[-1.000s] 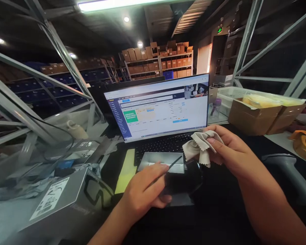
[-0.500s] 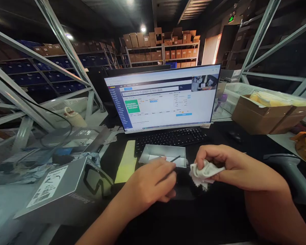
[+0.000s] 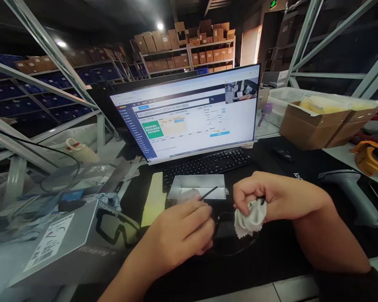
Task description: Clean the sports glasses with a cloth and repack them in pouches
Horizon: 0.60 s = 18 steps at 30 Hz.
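Observation:
My left hand is closed on a pair of dark glasses lying on the black desk mat, one thin arm of the frame sticking up past my fingers. My right hand is closed on a pale cleaning cloth and presses it onto the dark lens. A small open grey box tray lies just beyond both hands, in front of the black keyboard.
A lit monitor stands behind the keyboard. A grey glasses box lies at the left. Cardboard boxes, a barcode scanner, a mouse and an orange tape dispenser sit at the right. Metal shelving frames surround the desk.
My right hand came down from above the keyboard with the cloth and set it on the glasses lens. My left hand kept its hold on the glasses. The camera tilted down and nearer.

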Tool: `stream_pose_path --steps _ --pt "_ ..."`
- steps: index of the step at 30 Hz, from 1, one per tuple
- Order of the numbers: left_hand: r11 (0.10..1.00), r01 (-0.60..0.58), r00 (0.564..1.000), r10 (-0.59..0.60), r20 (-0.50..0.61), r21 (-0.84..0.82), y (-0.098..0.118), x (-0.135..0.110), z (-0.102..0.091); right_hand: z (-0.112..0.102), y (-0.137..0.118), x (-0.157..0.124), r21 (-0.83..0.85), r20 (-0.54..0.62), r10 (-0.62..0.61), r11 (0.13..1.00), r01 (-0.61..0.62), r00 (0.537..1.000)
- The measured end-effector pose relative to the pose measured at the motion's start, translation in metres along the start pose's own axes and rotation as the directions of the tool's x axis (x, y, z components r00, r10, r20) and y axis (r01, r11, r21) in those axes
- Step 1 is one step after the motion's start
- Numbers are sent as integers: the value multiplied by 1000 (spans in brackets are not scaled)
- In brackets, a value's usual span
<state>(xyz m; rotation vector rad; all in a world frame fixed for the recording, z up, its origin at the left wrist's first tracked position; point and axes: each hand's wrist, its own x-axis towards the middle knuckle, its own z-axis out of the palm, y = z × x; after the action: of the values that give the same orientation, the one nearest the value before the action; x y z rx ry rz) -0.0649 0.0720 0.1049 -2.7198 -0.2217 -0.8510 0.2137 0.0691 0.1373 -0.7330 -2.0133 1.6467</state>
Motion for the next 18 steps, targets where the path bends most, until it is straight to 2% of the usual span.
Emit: stream_pose_path --steps 5,9,13,14,15,16,18 --pt "998 2 1000 -2 1 -69 1 -1 3 -15 7 -7 -52 91 -11 999 16 996" --pt "995 3 1000 -1 21 -103 1 -2 7 -27 11 -7 -81 64 -67 994 72 996" --pt "990 13 1000 -16 -19 -140 -3 -7 6 -40 14 -10 -36 175 -82 995 90 981" --pt "989 19 999 -23 -28 -150 -4 -9 5 -43 15 -12 -8 161 -94 995 97 982" --pt "988 25 999 -31 -35 -155 -6 -11 4 -45 15 -13 22 99 -108 994 106 989" --pt "987 31 998 -38 -40 -157 -7 -13 3 -48 15 -15 47 -2 -118 992 118 993" --pt "988 40 997 -48 -52 -148 -9 -15 3 -52 15 -18 73 -217 -120 988 139 969"
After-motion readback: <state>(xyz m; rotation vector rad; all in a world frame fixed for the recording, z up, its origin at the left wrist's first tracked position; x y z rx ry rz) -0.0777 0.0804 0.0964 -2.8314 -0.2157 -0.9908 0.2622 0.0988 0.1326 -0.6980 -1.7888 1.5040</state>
